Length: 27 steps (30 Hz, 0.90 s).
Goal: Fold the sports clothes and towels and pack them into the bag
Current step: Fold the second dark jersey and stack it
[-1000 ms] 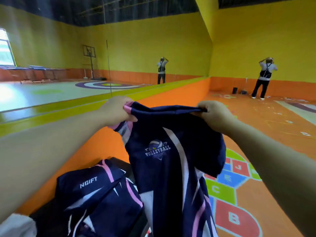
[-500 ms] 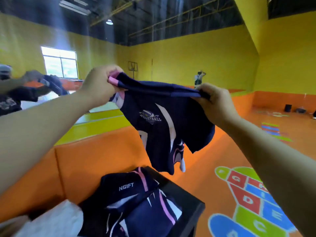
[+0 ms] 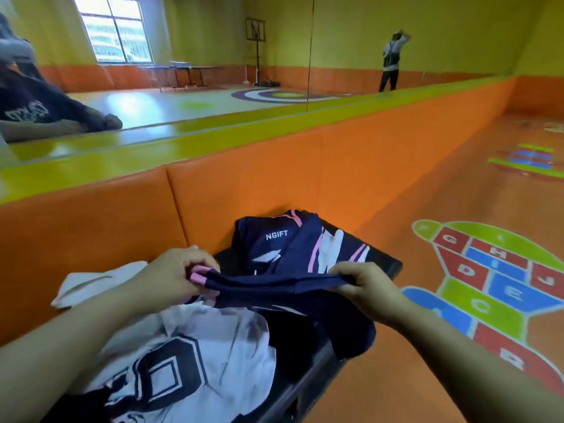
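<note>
A navy jersey with pink trim (image 3: 274, 288) is stretched low between my hands. My left hand (image 3: 171, 276) pinches its pink-edged corner and my right hand (image 3: 366, 288) grips the other end. Its lower part drapes over a white jersey with dark numbers (image 3: 189, 361) lying on a black bench (image 3: 314, 383). Another navy garment marked NGIFT (image 3: 293, 242) lies at the bench's far end. A white towel (image 3: 94, 282) rests at the left against the orange padding. No bag is in sight.
An orange padded wall (image 3: 274, 184) with a mirror above runs along the left. The orange floor to the right carries a painted hopscotch (image 3: 494, 288). A person (image 3: 392, 62) stands far off.
My hands have brought the navy jersey down from held up high to just above the bench, and its hanging part now lies on the white jersey. The view has tilted down.
</note>
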Motion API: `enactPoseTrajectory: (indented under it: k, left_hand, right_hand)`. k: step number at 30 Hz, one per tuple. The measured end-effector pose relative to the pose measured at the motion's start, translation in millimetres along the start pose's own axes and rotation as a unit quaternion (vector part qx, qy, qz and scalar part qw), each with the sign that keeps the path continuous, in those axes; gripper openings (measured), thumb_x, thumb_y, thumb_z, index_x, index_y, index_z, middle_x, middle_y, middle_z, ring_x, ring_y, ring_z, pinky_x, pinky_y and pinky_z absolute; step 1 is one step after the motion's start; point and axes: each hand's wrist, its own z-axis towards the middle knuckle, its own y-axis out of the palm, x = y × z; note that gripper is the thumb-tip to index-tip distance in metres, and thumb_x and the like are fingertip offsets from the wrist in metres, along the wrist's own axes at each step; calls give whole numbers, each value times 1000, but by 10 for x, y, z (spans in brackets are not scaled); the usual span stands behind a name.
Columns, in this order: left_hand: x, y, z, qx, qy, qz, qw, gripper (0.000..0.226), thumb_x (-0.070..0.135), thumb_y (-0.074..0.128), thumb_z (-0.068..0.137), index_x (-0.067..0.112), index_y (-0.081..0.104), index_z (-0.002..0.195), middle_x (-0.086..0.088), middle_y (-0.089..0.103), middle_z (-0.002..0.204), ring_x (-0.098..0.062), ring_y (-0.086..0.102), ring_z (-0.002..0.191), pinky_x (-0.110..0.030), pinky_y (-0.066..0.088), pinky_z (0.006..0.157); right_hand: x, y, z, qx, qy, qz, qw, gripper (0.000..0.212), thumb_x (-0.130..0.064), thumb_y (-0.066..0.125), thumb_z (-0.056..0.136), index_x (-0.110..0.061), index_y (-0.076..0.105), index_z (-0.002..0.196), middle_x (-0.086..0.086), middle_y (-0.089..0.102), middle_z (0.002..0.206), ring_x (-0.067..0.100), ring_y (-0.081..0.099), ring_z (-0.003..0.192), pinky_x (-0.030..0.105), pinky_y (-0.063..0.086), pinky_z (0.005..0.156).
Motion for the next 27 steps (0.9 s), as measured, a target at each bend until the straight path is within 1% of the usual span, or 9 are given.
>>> enactPoseTrajectory:
  k: [3,5,8,12,15,18,22,25,27]
  left_hand:
    - [-189,203,-216,-18,-21,-63,998,23,-3,77,71,19,70,73,-13,66,75,-25,55,54,-26,41,51]
    - [-294,263,-288,-16,-32,-106,994,27,-12,70,72,15,70,72,-15,64,71,-21,47,48,-24,37,47]
    - [-396,327,-432,-33,-48,-133,989,33,-16,62,76,16,71,74,-16,65,75,-17,47,53,-21,36,47]
    - [-491,359,-606,-36,-35,-105,993,30,-17,59,77,10,72,81,10,69,81,3,59,59,-6,40,55]
    - [-681,414,-731,-62,-17,-67,996,46,-16,57,77,27,72,77,22,69,86,7,64,79,-8,43,68]
    - [-925,511,-819,-95,2,-11,995,53,-12,59,77,40,70,78,32,66,90,12,60,89,-9,44,74]
    - [-1240,673,-860,-119,18,38,992,72,-8,59,77,64,59,79,19,67,97,7,58,96,-14,47,83]
    - [-1405,766,-875,-142,33,62,987,62,-7,59,77,54,61,76,10,66,96,-1,58,93,-14,46,80]
    - [-1446,810,-888,-144,46,67,986,55,-10,58,76,45,60,73,12,66,89,1,54,97,-12,46,80]
  right_hand:
    - [-3,201,-173,-24,33,1,999,9,-21,70,85,-17,66,78,-4,64,72,2,53,65,14,39,60]
    - [-23,283,-261,-28,62,11,998,11,-24,72,83,-14,67,80,3,66,77,6,54,67,18,41,62]
    - [-99,381,-374,-39,98,28,994,17,-24,78,76,-12,67,82,0,65,76,4,54,67,17,42,63]
    - [-141,528,-503,-109,146,-8,983,24,-24,85,67,-22,69,84,-10,68,80,0,61,73,12,45,67]
    - [-120,685,-629,-165,161,-64,971,22,-17,82,67,-25,68,81,-8,68,77,6,62,71,15,47,64]
    - [-92,865,-752,-191,142,-158,958,17,-13,75,73,-25,68,82,-13,58,71,7,54,68,11,38,58]
    - [-84,1066,-847,-213,135,-223,942,19,-7,66,77,-24,57,71,-14,43,59,6,42,60,11,27,51]
    - [-109,1128,-925,-232,163,-247,927,25,0,53,80,-23,60,79,-16,38,60,-4,37,51,11,23,49]
    - [-97,1143,-954,-249,172,-271,914,30,1,49,81,-26,59,78,-10,39,60,-4,34,51,15,25,49]
